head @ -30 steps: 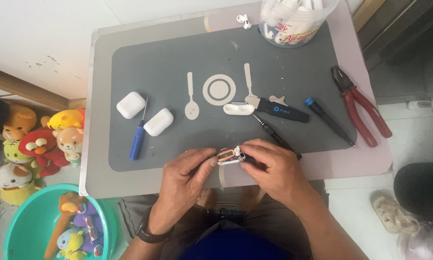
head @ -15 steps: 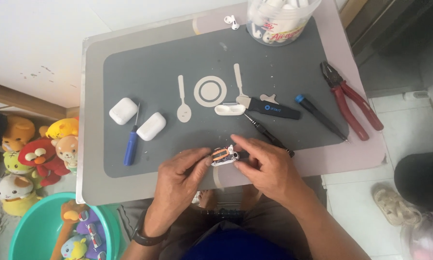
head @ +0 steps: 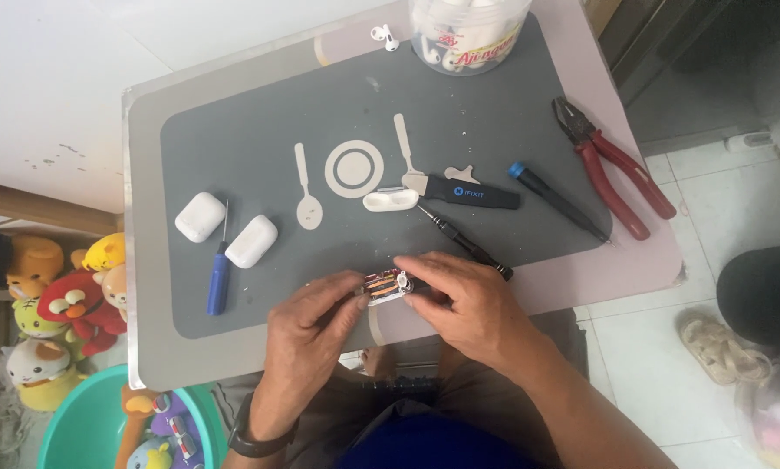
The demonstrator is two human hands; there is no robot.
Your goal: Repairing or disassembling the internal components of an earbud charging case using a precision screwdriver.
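Broadly, everything sits on one surface covered by a grey mat, and the mat serves as the landmark here. At its far edge stands a clear tub of white parts; off its right edge lie red-handled pliers. On the mat's left part rest two white earbud cases, with a blue screwdriver between them, and near its middle lie a black-handled prying tool and an open white case shell. At the mat's near edge both hands meet on a small opened part with copper-coloured windings. The left hand pinches it from the left with thumb and forefinger, and the right hand closes over its right end with fingertips curled onto it, so each hand is grasping that one piece. It sits between the two sets of fingertips, touching both, just above the mat's near edge. Judging by the grip, the work goes best with the part kept low over the mat, light steady pressure on both ends, and the windings left untouched.
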